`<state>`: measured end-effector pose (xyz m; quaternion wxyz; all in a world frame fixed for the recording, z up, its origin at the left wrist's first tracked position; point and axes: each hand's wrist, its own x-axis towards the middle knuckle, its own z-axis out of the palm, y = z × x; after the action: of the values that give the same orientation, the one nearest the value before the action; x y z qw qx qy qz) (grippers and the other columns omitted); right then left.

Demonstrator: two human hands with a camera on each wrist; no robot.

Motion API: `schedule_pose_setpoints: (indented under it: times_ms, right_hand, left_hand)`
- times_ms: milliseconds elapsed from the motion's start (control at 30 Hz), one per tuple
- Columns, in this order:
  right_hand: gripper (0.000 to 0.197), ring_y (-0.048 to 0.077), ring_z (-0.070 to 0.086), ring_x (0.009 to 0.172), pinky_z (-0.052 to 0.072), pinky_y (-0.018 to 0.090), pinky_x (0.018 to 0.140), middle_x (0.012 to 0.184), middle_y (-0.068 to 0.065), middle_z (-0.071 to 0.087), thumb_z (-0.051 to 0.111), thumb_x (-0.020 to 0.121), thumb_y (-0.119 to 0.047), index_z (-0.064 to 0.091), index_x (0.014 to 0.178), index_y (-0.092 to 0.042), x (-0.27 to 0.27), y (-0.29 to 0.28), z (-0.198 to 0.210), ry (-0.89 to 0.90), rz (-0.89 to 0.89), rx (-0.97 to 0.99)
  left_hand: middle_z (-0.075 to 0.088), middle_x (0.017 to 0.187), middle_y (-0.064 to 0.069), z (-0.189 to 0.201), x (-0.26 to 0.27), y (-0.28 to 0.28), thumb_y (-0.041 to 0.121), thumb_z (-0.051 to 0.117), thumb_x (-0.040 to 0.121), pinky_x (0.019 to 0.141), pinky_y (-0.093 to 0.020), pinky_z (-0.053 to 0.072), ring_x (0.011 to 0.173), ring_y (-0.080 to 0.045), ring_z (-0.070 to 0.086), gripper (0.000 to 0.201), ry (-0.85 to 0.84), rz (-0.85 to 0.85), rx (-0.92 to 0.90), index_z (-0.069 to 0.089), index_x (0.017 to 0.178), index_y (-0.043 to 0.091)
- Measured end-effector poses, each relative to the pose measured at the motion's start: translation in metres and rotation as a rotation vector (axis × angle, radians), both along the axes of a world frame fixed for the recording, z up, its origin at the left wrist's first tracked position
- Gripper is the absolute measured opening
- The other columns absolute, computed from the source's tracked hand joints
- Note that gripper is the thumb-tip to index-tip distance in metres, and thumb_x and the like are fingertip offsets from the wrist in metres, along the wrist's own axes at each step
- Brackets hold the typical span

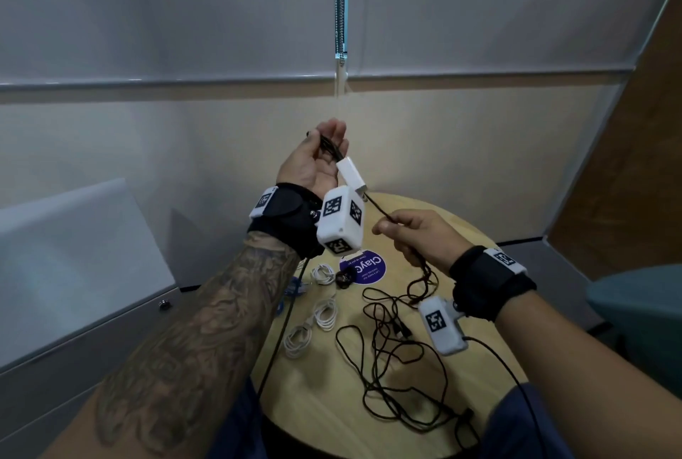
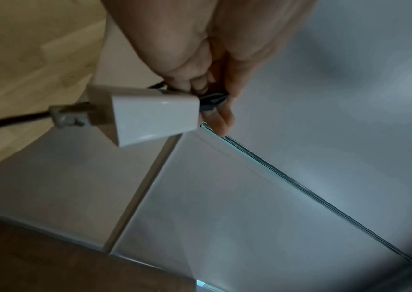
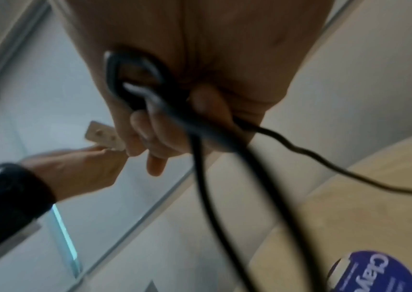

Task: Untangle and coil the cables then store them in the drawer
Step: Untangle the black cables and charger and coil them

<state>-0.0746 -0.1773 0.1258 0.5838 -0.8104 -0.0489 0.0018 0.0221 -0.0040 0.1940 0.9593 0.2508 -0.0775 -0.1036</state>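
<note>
While the left hand (image 1: 317,159) clasps gathered loops of the black cable (image 1: 380,211) beside its white adapter (image 1: 350,172), the right hand (image 1: 420,233) pinches the strand lower down. Its taut span slopes down-right between them; remaining slack lies tangled on the table (image 1: 324,377) beneath the right hand, the nearer one.

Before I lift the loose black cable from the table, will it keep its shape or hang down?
The black cable probably flops: it sprawls in thin, irregular loops on the table, and sags between the left hand and the right hand. It likely snags, since its loops cross. The white charger block may swing its end.
</note>
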Motion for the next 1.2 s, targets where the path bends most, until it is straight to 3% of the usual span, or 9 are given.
schedule_pose_setpoints:
  times_ms: [167,300,400,500,667,867,1033,1133,1200]
  right_hand:
    - [0.014,-0.003,0.049,0.055,0.038,0.018,0.061,0.064,-0.023,0.062,0.061,0.096,-0.024,0.072,0.091,-0.029,-0.002,0.005,0.001,-0.071,0.056,-0.381]
    - [0.016,-0.004,0.050,0.056,0.037,0.014,0.059,0.062,-0.026,0.060,0.060,0.095,-0.017,0.073,0.095,-0.026,-0.003,0.005,0.007,-0.096,0.062,-0.412]
    - [0.016,0.000,0.060,0.068,0.044,0.014,0.064,0.075,-0.018,0.070,0.062,0.093,-0.013,0.076,0.095,-0.020,-0.004,0.007,0.017,-0.143,0.039,-0.404]
    - [0.010,0.017,0.066,0.081,0.052,0.033,0.079,0.085,-0.001,0.074,0.068,0.089,-0.016,0.077,0.087,-0.020,0.002,-0.001,0.026,-0.208,-0.053,-0.398]
    - [0.016,0.002,0.047,0.052,0.041,0.021,0.056,0.054,-0.012,0.053,0.064,0.094,-0.026,0.073,0.085,-0.016,0.008,-0.022,0.039,-0.230,-0.179,-0.320]
    - [0.048,0.008,0.041,0.048,0.030,0.021,0.045,0.060,-0.004,0.049,0.043,0.099,-0.058,0.066,0.090,-0.017,0.005,-0.042,0.039,-0.057,-0.357,-0.082]
    - [0.062,0.010,0.037,0.049,0.027,0.025,0.050,0.061,-0.003,0.057,0.037,0.095,-0.068,0.068,0.092,-0.016,0.008,-0.042,0.035,-0.024,-0.344,-0.114]
    - [0.067,0.012,0.035,0.048,0.026,0.025,0.049,0.060,-0.001,0.057,0.030,0.093,-0.074,0.067,0.092,-0.017,0.014,-0.051,0.029,0.009,-0.370,-0.136]
    - [0.061,0.013,0.036,0.050,0.026,0.025,0.050,0.063,0.000,0.056,0.039,0.092,-0.072,0.066,0.091,-0.018,0.013,-0.061,0.025,0.015,-0.404,-0.183]
  left_hand:
    - [0.067,0.094,-0.007,-0.010,0.007,-0.005,0.014,0.038,0.103,0.083,-0.027,0.051,0.080,-0.015,0.070,0.019,0.041,0.116,0.017,0.056,0.099,0.009]
    - [0.070,0.086,-0.009,-0.028,0.008,-0.012,0.007,0.041,0.101,0.077,-0.028,0.055,0.075,-0.018,0.071,0.019,-0.050,0.241,0.187,0.059,0.096,0.005]
    - [0.069,0.078,-0.008,-0.049,0.003,-0.013,0.001,0.045,0.099,0.071,-0.025,0.055,0.070,-0.016,0.069,0.019,-0.297,0.289,0.552,0.063,0.093,-0.002]
    - [0.065,0.076,-0.005,-0.063,-0.007,-0.013,0.002,0.047,0.098,0.070,-0.022,0.051,0.063,-0.007,0.063,0.018,-0.623,0.176,1.019,0.064,0.096,-0.002]
    - [0.055,0.070,-0.004,-0.065,-0.017,-0.006,0.027,0.051,0.099,0.059,-0.027,0.040,0.063,-0.014,0.048,0.026,-0.896,0.000,1.455,0.059,0.084,0.007]
    - [0.063,0.075,-0.011,-0.062,0.014,0.028,0.030,0.053,0.098,0.061,-0.035,0.042,0.064,-0.022,0.052,0.028,-0.890,0.217,1.617,0.061,0.086,0.005]
    - [0.054,0.065,-0.001,-0.056,0.023,0.045,0.026,0.054,0.097,0.055,-0.026,0.035,0.057,-0.013,0.046,0.027,-0.802,0.320,1.576,0.062,0.085,0.004]
    - [0.052,0.064,-0.001,-0.055,0.032,0.063,0.025,0.056,0.097,0.059,-0.030,0.039,0.059,-0.017,0.048,0.024,-0.725,0.376,1.540,0.061,0.079,0.009]
    - [0.055,0.066,-0.005,-0.055,0.041,0.083,0.026,0.056,0.096,0.064,-0.036,0.048,0.062,-0.021,0.051,0.025,-0.644,0.449,1.513,0.058,0.072,0.019]
